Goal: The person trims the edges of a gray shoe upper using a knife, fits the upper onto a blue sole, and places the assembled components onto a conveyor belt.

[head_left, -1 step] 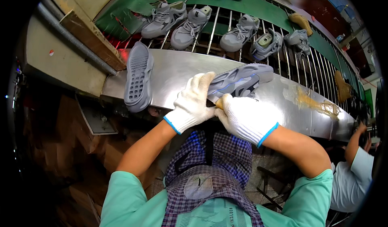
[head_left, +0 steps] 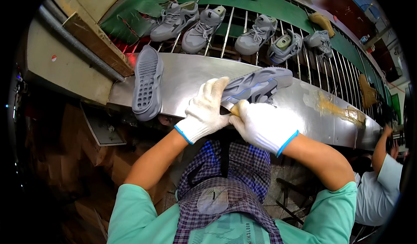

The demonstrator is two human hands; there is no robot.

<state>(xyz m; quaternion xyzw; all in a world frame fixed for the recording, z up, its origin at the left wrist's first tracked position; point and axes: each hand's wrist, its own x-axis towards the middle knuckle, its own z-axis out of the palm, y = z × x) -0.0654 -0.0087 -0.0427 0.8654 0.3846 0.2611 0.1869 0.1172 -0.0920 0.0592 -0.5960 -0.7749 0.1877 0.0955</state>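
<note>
A grey sneaker (head_left: 260, 86) lies on its side on the metal ledge, its pale sole edge facing away from me. My left hand (head_left: 206, 108), in a white knit glove with blue trim, is closed around the shoe's left end. Close against it, my right hand (head_left: 265, 124), gloved the same way, grips a yellow-brown handle (head_left: 235, 110). Fingers hide the rest of that tool, so its kind is unclear. Left of my hands, a loose grey shoe sole (head_left: 147, 84) rests on the ledge with its gridded inner side up.
Beyond the metal ledge (head_left: 182, 70) runs a roller conveyor (head_left: 228, 33) carrying several grey sneakers (head_left: 203, 30) and tan shoes (head_left: 322, 23). A cabinet with a pipe (head_left: 80, 44) bounds the left. At far right sits another person (head_left: 382, 189). Cardboard pieces (head_left: 87, 144) lie below left.
</note>
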